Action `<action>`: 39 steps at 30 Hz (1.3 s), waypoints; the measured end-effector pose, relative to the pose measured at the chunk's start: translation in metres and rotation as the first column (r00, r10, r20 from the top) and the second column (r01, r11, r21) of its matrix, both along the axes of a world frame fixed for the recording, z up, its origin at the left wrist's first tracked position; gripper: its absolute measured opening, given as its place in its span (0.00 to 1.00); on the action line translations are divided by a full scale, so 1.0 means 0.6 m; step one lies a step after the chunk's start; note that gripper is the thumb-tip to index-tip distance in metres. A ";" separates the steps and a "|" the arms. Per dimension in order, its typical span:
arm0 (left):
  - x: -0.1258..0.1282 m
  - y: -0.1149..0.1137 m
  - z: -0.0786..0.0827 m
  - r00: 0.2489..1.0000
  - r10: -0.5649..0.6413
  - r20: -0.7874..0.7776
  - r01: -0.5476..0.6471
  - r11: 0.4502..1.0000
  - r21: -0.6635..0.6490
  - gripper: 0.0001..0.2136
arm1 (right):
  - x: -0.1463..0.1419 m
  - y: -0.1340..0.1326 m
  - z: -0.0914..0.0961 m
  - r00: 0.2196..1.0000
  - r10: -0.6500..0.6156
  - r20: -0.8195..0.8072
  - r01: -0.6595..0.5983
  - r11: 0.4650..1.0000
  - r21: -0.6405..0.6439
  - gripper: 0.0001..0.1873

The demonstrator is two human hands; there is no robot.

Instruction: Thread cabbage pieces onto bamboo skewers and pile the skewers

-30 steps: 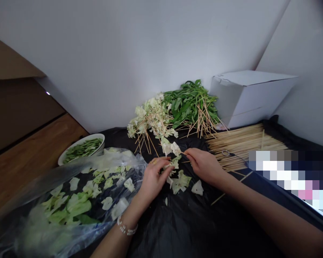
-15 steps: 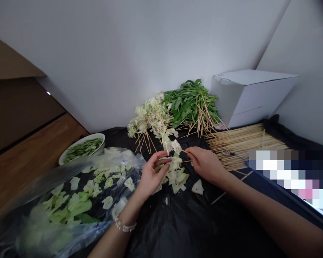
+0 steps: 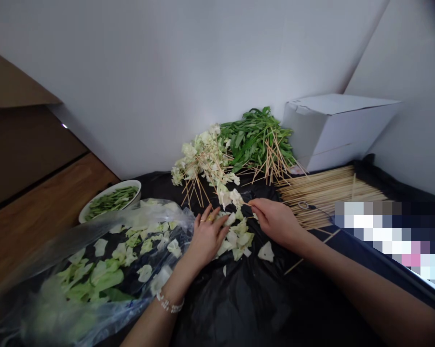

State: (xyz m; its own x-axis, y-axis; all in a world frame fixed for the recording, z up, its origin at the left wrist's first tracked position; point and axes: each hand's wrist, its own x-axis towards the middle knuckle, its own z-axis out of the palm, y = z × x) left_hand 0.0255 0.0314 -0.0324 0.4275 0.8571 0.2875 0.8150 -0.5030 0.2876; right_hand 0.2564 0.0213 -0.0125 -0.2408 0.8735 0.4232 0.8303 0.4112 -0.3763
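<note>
Though spread, left fingers [image 3: 205, 215] over black sheeting [image 3: 239, 299], right fingers [image 3: 257, 205] tight on skewer [image 3: 246, 204], pale wall [image 3: 148, 72] beyond.

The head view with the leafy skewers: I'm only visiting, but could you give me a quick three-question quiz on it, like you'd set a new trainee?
1. What is the right hand holding?
A) a knife
B) a skewer with pale leaf pieces on it
C) a ladle

2. True or false: a bracelet is worn on the left wrist.

3. Fill in one word: in the picture, the white box stands to the ____ of the dark-green leaf heap.

Key: 1. B; 2. True; 3. right
</note>
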 end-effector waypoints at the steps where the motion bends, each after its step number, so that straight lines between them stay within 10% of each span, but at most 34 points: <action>1: 0.001 0.000 0.000 1.000 -0.010 0.014 0.010 1.000 -0.008 0.13 | 0.000 0.000 0.000 1.000 -0.002 -0.001 0.002 1.000 0.003 0.13; 12: 0.006 -0.006 0.025 0.915 -0.016 0.402 0.006 1.000 0.025 0.03 | -0.001 -0.003 0.009 0.995 0.035 -0.092 -0.034 0.999 0.010 0.15; 18: 0.025 -0.015 0.043 0.572 0.200 0.795 0.069 0.955 -0.290 0.18 | -0.008 -0.016 0.027 0.974 0.083 -0.210 -0.083 0.996 0.006 0.14; 27: 0.010 -0.001 0.047 0.114 0.473 0.874 0.263 0.834 -0.486 0.17 | -0.009 -0.018 0.030 0.949 0.132 -0.287 -0.122 0.991 0.053 0.13; 34: 0.016 -0.006 0.054 0.148 0.430 0.891 0.234 0.860 -0.454 0.17 | -0.010 -0.018 0.034 0.926 0.132 -0.352 -0.139 0.990 0.007 0.13; 39: 0.022 -0.019 0.058 0.352 0.326 0.877 0.380 0.807 -0.452 0.14 | -0.017 -0.021 0.039 0.820 0.130 -0.558 -0.249 0.958 -0.143 0.08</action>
